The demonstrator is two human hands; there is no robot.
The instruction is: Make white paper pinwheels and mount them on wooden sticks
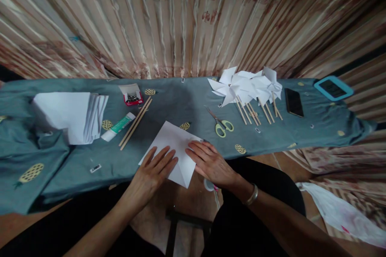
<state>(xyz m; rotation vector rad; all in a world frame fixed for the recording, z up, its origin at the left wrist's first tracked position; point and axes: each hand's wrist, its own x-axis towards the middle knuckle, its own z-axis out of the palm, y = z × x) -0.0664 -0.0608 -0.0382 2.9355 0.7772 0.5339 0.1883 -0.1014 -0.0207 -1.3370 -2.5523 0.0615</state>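
Note:
A square sheet of white paper (177,144) lies turned like a diamond at the front edge of the cloth-covered table, its near corner sticking out past the edge. A faint crease runs toward that corner. My left hand (157,166) rests on the sheet's left side with fingers stretched out flat. On the right side of the sheet lies my right hand (211,160), fingers extended, its fingertips on the paper near the right corner. Beyond that hand are scissors (221,122) with light green handles, and left of the sheet lie wooden sticks (135,123).
Several white paper pinwheels (241,86) on sticks lie at the back right, beside a phone (294,102) and a blue-framed tablet (333,88). On the left are a glue tube (118,127), a red box of metal pins (132,95) and a paper stack (69,114).

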